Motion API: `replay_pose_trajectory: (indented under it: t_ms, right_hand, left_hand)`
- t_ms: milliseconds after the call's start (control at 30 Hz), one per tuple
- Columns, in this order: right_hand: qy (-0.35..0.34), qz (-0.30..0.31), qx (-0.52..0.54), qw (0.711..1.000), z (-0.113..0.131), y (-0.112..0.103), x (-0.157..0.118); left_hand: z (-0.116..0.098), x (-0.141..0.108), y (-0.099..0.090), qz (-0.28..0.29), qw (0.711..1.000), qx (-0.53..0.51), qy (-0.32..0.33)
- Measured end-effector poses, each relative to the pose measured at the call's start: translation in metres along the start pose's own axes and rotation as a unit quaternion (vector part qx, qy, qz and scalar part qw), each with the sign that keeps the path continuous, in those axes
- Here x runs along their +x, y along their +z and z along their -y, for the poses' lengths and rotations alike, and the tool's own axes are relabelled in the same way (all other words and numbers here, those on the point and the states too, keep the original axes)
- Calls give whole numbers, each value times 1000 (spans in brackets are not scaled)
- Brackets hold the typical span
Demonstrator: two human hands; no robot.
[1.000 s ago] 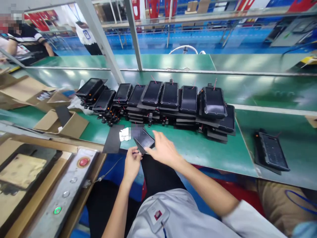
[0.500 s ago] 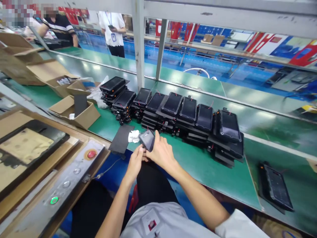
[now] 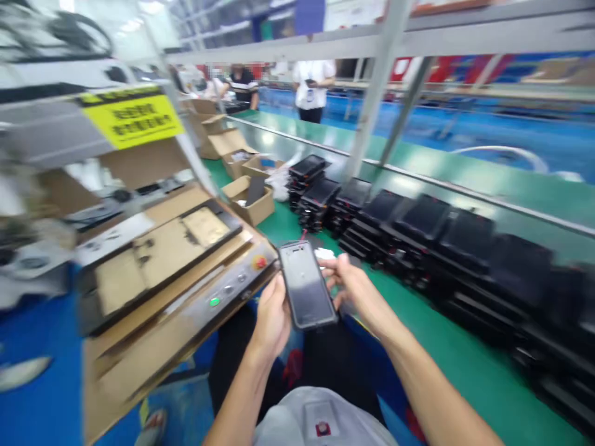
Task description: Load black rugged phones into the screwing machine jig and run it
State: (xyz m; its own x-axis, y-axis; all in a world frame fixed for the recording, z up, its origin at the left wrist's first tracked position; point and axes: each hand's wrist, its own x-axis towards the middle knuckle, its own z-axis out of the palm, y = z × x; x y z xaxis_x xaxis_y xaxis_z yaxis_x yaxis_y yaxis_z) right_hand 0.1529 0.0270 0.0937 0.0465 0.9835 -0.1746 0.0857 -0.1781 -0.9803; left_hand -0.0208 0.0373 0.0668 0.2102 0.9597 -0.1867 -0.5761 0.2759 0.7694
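Head view: left hand gripping the dark-framed device by its left side, screen up. Right hand at the right side, fingers part-curled; can't tell if they touch. Device now off the green bench, above the lap by the near edge; half a second ago both hands had it beside the white crumpled piece. View has swung left too. Upshot, my read: left hand bears most of the weight, screen face more exposed.

Further out: machine's control panel just left of the hands, along the machine's edge nearest the lap, green button lit. Open cardboard box toward the bench's left end. Stacked dark units run right along the bench, set back from its near edge, blurred.
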Motion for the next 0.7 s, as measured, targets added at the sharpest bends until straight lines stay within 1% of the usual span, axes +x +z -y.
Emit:
replay_pose_trajectory:
  t_ms: [33,100,167,200,333,433,533,600,633,700]
  right_hand:
    - [30,37,50,998,3,10,12]
    - [72,118,102,985,14,37,35]
    - [93,184,130,970,31,72,52]
    - [97,201,148,963,40,92,57]
    - [98,235,247,935,70,173,72]
    - [102,282,297,907,83,237,86]
    - [109,320,310,888,92,303,101]
    - [124,333,308,883,98,343,114]
    - [127,330,302,885,102,360,120]
    - [120,312,276,901,108,390,136]
  left_hand:
    - [-9,-6,-4,-18,1000,-7,5]
    - [-26,-16,-14,-48,999,-10,20]
    - [-44,-24,-25,-67,997,-12,39]
    - [-54,-27,-31,-75,996,-15,53]
    - [-94,-47,-63,-95,985,-31,138]
    - [-123,-71,-93,-113,974,-20,194]
    - [-149,-95,-125,-131,963,21,235]
    - [-164,-104,-150,-133,953,73,261]
    - [-172,-105,-164,-138,947,107,271]
    - [-189,-100,-195,-169,928,183,276]
